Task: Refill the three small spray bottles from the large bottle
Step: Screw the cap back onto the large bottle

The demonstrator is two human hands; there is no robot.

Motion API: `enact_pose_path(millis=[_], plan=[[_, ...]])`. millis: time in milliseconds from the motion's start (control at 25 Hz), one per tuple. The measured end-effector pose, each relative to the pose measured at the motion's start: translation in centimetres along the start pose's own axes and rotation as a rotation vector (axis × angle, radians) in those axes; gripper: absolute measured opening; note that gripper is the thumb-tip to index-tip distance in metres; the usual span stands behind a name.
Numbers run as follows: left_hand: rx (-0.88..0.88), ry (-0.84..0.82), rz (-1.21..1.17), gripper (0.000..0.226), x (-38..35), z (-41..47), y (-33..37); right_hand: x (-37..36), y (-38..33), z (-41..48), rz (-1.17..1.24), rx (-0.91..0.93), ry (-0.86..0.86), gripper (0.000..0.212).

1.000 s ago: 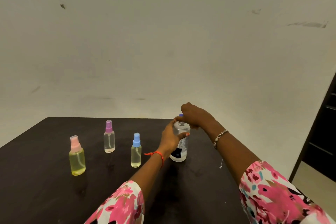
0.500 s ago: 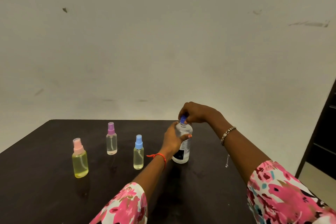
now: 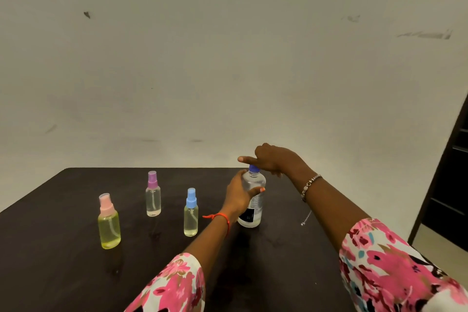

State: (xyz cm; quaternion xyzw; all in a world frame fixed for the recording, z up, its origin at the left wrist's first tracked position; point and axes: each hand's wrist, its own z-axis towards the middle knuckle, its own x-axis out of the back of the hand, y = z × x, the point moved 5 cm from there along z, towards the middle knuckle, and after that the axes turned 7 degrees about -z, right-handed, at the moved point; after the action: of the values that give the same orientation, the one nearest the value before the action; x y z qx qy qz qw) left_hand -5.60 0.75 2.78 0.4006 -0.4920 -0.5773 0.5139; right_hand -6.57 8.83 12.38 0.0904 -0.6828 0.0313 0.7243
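On the dark table (image 3: 63, 273) we are seeing a pink-capped bottle (image 3: 109, 223), a purple one (image 3: 153, 195) and a blue one (image 3: 191, 213) standing upright. Our left hand (image 3: 239, 196) is gripping the large bottle (image 3: 253, 200), and our right hand (image 3: 274, 159) is pinching its blue cap (image 3: 254, 168), index finger stretched out.

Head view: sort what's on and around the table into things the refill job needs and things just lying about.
For the job:
large bottle, blue cap on
pink-capped spray bottle
purple-capped spray bottle
blue-capped spray bottle
left hand gripping the large bottle
right hand at its cap

Not part of it:
table
dark doorway
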Motion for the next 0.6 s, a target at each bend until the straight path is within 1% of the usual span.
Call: enact_pose_path(millis=[40,80,120,200,360,400,520,600], plan=[[0.001,0.004,0.007,0.058,0.0,0.0,0.0,0.2,0.2,0.1,0.040,0.001,-0.030,0.052],[0.000,0.004,0.011,0.058,0.0,-0.1,0.0,0.2,0.3,0.4,0.056,0.018,-0.060,0.041],[-0.002,0.002,0.014,0.058,0.0,-0.1,0.1,0.2,0.3,0.6,0.067,0.049,-0.083,0.034],[0.000,-0.002,0.012,0.058,0.0,0.0,0.0,0.1,0.0,0.9,0.083,0.086,-0.096,0.033],[-0.008,0.005,0.017,0.057,0.1,0.1,-0.3,-0.2,-0.2,1.2,0.014,0.095,-0.049,0.020],[-0.011,0.006,0.016,0.058,0.1,0.2,-0.3,-0.2,-0.2,1.2,-0.011,0.091,-0.034,0.018],[-0.024,0.007,-0.015,0.061,0.1,0.0,-0.3,0.1,-0.8,0.7,-0.044,0.087,0.039,0.035],[-0.028,0.006,-0.031,0.063,0.1,0.0,-0.4,0.1,-1.1,0.6,-0.113,0.078,0.088,0.032]])
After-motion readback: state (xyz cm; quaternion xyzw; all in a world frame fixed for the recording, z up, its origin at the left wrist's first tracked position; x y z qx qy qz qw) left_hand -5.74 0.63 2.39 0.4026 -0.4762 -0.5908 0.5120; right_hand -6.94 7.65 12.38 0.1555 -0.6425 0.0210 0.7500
